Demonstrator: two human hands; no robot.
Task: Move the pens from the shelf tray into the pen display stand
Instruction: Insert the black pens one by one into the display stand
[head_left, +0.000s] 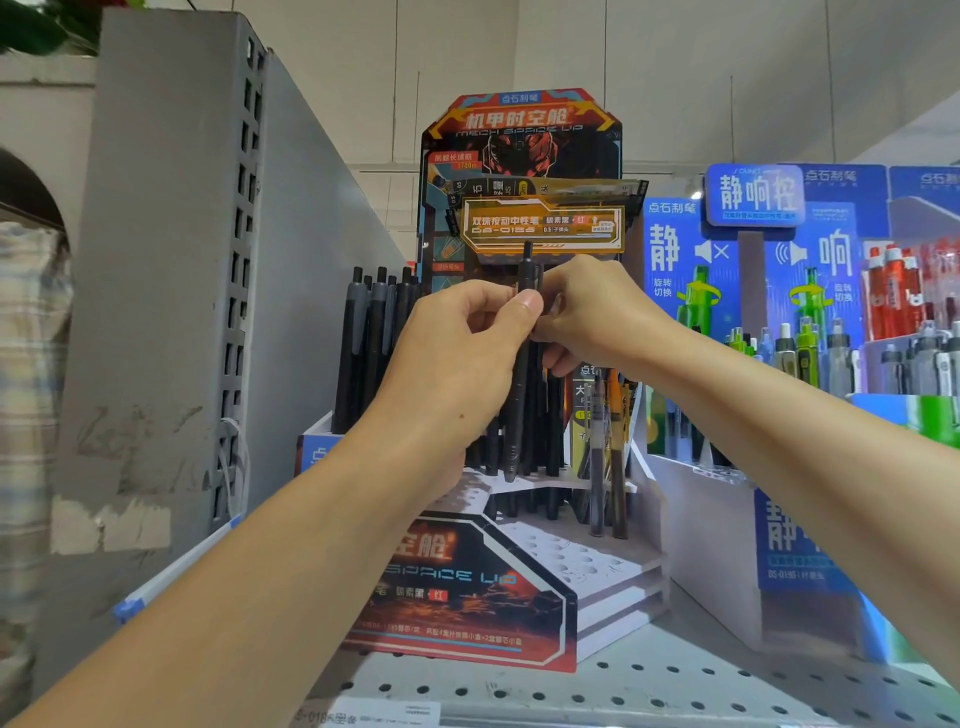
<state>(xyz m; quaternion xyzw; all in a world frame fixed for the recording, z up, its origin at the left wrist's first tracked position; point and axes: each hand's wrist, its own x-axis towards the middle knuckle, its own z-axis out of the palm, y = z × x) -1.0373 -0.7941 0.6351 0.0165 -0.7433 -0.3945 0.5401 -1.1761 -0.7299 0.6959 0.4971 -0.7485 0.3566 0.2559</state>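
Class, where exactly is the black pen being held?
Centre of the head view: the black pen stands upright, pinched between both hands, above the display stand.

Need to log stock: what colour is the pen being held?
Black pen, clearest in the head view.

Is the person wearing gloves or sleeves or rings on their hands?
No. The left hand and right hand are bare, with no gloves, rings, watch or bracelet in view. Both forearms are uncovered as far as the picture shows, so no sleeves appear. The nails are short and plain, and a few tiny dark spots mark the left hand near the wrist.
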